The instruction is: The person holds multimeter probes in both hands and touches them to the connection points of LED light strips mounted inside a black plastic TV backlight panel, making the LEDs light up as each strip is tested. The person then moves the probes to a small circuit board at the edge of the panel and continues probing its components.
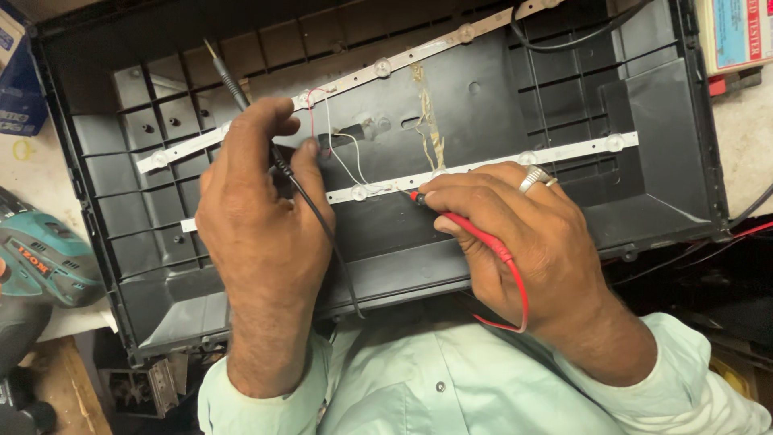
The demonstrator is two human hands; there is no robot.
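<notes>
Pale mint-green shirt (pixel 451 387) with long sleeves and a small button at the front; a silver ring (pixel 534 179) on the right hand (pixel 523 242).

There is one view only — a camera worn on the person's head, looking steeply down over the chest at the work in front. The pale green shirt (pixel 435 387) fills the bottom edge, so the lens sits just above and behind the forearms. It is close: the two hands — the left hand (pixel 262 234) and the right hand (pixel 523 234) — take up the middle of the frame. The dark plastic back shell (pixel 612 121) spans nearly the full width, slightly turned against the frame, its far rim cut by the top edge. Strips of worktop (pixel 745 137) show at the sides. No second view shares the scene.
</notes>
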